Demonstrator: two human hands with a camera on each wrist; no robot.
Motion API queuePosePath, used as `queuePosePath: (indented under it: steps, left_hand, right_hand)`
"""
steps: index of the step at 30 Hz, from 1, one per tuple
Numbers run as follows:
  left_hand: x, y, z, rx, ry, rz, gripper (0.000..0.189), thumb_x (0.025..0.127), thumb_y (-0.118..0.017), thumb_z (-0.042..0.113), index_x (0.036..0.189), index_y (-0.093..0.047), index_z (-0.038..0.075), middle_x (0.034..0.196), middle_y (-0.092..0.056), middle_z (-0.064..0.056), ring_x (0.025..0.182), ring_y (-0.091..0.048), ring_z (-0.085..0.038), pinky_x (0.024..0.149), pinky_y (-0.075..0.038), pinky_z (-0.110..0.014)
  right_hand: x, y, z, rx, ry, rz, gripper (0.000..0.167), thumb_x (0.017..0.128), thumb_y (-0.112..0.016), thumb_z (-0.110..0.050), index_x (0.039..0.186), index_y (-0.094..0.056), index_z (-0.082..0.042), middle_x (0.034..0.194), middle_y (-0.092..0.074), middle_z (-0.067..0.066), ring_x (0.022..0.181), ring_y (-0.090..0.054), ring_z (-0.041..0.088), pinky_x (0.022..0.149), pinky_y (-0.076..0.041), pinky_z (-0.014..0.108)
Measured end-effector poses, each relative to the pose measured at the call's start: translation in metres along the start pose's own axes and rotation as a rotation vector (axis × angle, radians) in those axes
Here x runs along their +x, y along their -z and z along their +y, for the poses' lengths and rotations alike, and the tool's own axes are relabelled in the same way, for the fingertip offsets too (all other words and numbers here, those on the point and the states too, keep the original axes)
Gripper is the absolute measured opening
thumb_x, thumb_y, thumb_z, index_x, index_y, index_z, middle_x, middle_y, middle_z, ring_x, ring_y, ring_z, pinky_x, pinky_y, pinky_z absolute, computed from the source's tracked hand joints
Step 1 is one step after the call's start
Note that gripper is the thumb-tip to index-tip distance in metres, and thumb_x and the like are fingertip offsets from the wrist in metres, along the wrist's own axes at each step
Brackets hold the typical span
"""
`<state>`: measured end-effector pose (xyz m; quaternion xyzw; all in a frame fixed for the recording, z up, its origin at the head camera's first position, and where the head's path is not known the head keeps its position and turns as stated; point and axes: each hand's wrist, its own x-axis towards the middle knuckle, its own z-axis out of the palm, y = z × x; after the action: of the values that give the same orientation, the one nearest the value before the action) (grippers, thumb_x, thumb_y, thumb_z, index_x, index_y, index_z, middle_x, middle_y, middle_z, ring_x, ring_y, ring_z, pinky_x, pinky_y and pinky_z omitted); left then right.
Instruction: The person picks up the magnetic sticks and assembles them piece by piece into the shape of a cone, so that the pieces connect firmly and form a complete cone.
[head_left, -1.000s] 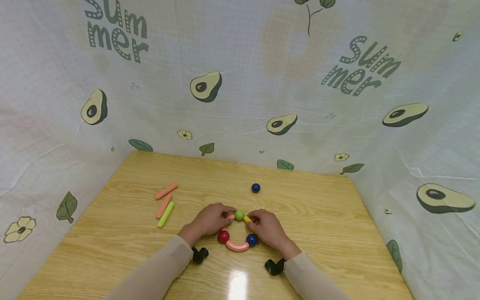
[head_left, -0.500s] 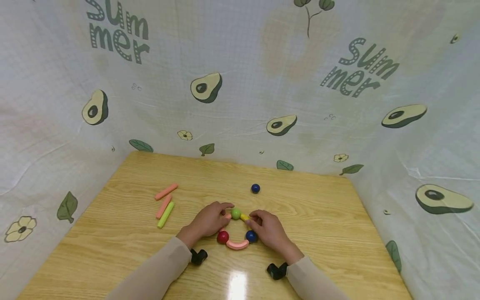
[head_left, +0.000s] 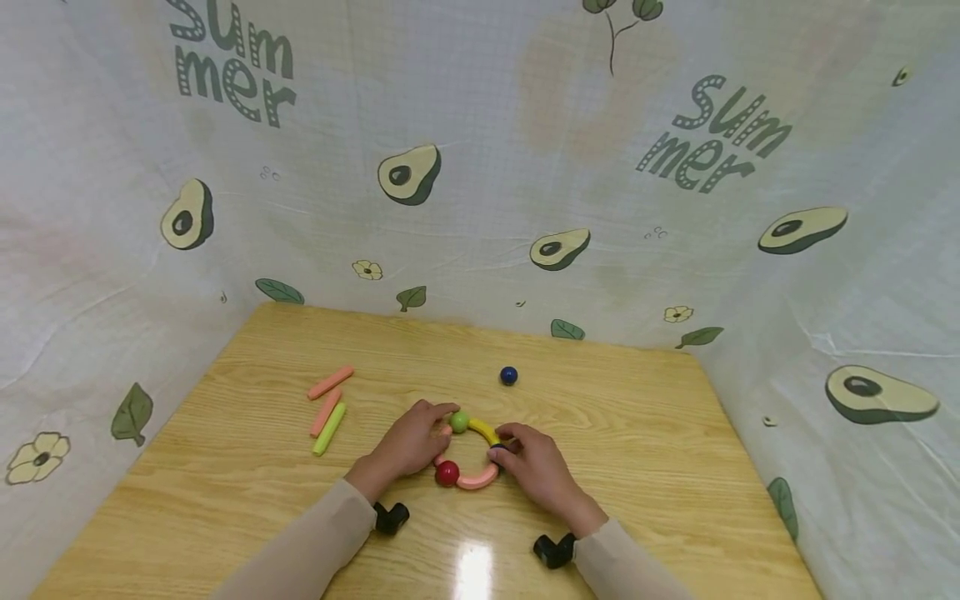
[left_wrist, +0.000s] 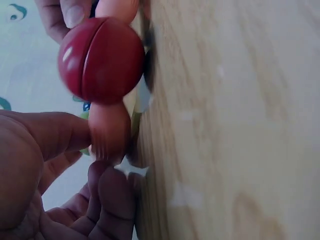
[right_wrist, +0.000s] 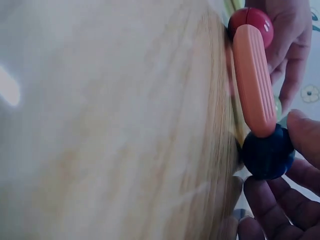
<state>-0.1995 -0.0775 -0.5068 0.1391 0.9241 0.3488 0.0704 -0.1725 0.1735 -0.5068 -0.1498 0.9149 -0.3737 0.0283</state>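
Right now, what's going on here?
A person's left hand pinches a ridged, curved pink bar beside a glossy red ball; the right hand grips a glossy dark blue ball. These form part of a ring with a round green ball and a curved yellow bar. A second blue ball lies apart.

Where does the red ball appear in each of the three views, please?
Head: the red ball sits low, just left of centre.
Left wrist: the red ball looms at upper left.
Right wrist: the red ball is at upper right.
Shared landmark: the pink bar between it and the right hand.
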Motion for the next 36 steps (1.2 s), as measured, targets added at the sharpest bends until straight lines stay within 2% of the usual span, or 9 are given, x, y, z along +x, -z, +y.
queuePosePath:
  steps: [4, 7, 10, 14, 18, 23, 26, 30, 36]
  left_hand:
    - [-0.004, 0.002, -0.004, -0.02, 0.034, 0.015, 0.052, 0.098, -0.073, 0.021, 0.148, -0.06, 0.017, 0.132, -0.061, -0.013, 0.105, -0.062, -0.023, 0.093, -0.053, -0.046]
    - [-0.007, 0.002, -0.007, -0.04, 0.062, 0.032, 0.052, 0.096, -0.077, 0.022, 0.145, -0.061, 0.015, 0.133, -0.062, -0.013, 0.117, -0.064, -0.028, 0.101, -0.052, -0.051]
    - [-0.009, 0.002, -0.009, -0.061, 0.068, 0.045, 0.053, 0.094, -0.081, 0.023, 0.142, -0.061, 0.014, 0.132, -0.064, -0.013, 0.121, -0.064, -0.03, 0.101, -0.052, -0.051]
    - [-0.011, 0.001, -0.011, -0.079, 0.055, 0.041, 0.059, 0.093, -0.082, 0.024, 0.147, -0.059, 0.017, 0.136, -0.063, -0.012, 0.123, -0.063, -0.03, 0.101, -0.052, -0.052]
    - [-0.012, 0.001, -0.014, -0.078, 0.057, 0.036, 0.059, 0.094, -0.082, 0.026, 0.148, -0.06, 0.019, 0.138, -0.064, -0.01, 0.114, -0.063, -0.023, 0.097, -0.052, -0.047]
    - [-0.013, 0.001, -0.017, -0.091, 0.05, 0.041, 0.058, 0.094, -0.083, 0.026, 0.147, -0.061, 0.018, 0.133, -0.065, -0.008, 0.088, -0.058, -0.015, 0.08, -0.051, -0.037]
    - [-0.014, 0.002, -0.018, -0.122, 0.048, 0.038, 0.058, 0.094, -0.083, 0.026, 0.147, -0.061, 0.019, 0.127, -0.066, -0.005, 0.078, -0.055, -0.013, 0.073, -0.048, -0.032]
    - [-0.014, 0.002, -0.02, -0.148, 0.044, 0.033, 0.056, 0.094, -0.083, 0.026, 0.145, -0.062, 0.02, 0.124, -0.067, -0.003, 0.077, -0.055, -0.011, 0.069, -0.047, -0.028]
    - [-0.014, 0.002, -0.02, -0.172, 0.059, 0.031, 0.054, 0.094, -0.083, 0.025, 0.144, -0.063, 0.021, 0.127, -0.067, -0.003, 0.079, -0.055, -0.011, 0.069, -0.048, -0.028]
  right_hand:
    - [0.009, -0.001, -0.001, -0.015, -0.018, 0.019, 0.033, 0.101, -0.073, -0.032, 0.126, -0.072, -0.011, 0.108, -0.074, 0.0, 0.095, -0.068, 0.012, 0.083, -0.057, 0.033]
    - [0.016, -0.001, -0.001, -0.024, -0.016, 0.034, 0.032, 0.101, -0.073, -0.031, 0.124, -0.073, -0.009, 0.108, -0.073, 0.001, 0.092, -0.067, 0.012, 0.083, -0.057, 0.034]
    - [0.022, -0.002, 0.0, -0.031, -0.023, 0.056, 0.03, 0.101, -0.073, -0.031, 0.122, -0.074, -0.009, 0.105, -0.072, 0.0, 0.088, -0.064, 0.011, 0.08, -0.055, 0.032]
    - [0.024, -0.002, 0.001, -0.009, -0.058, 0.06, 0.029, 0.1, -0.074, -0.031, 0.121, -0.074, -0.011, 0.104, -0.072, -0.001, 0.086, -0.062, 0.01, 0.077, -0.053, 0.029]
    - [0.021, -0.003, 0.002, 0.019, -0.086, 0.024, 0.032, 0.099, -0.077, -0.027, 0.126, -0.072, -0.011, 0.108, -0.073, 0.002, 0.092, -0.065, 0.012, 0.079, -0.055, 0.03]
    - [0.018, -0.004, 0.001, 0.053, -0.092, 0.016, 0.035, 0.099, -0.077, -0.024, 0.131, -0.071, -0.01, 0.112, -0.074, 0.005, 0.1, -0.069, 0.016, 0.084, -0.058, 0.035]
    - [0.017, -0.004, 0.002, 0.074, -0.082, 0.027, 0.035, 0.1, -0.076, -0.023, 0.132, -0.071, -0.009, 0.113, -0.075, 0.006, 0.101, -0.07, 0.018, 0.085, -0.058, 0.037]
    - [0.016, -0.005, 0.003, 0.085, -0.085, 0.037, 0.034, 0.1, -0.075, -0.023, 0.131, -0.072, -0.01, 0.111, -0.075, 0.004, 0.101, -0.069, 0.017, 0.084, -0.057, 0.035]
    - [0.019, -0.007, 0.001, 0.059, -0.095, 0.009, 0.036, 0.101, -0.073, -0.028, 0.131, -0.07, -0.008, 0.103, -0.069, 0.003, 0.089, -0.059, 0.015, 0.078, -0.05, 0.03]
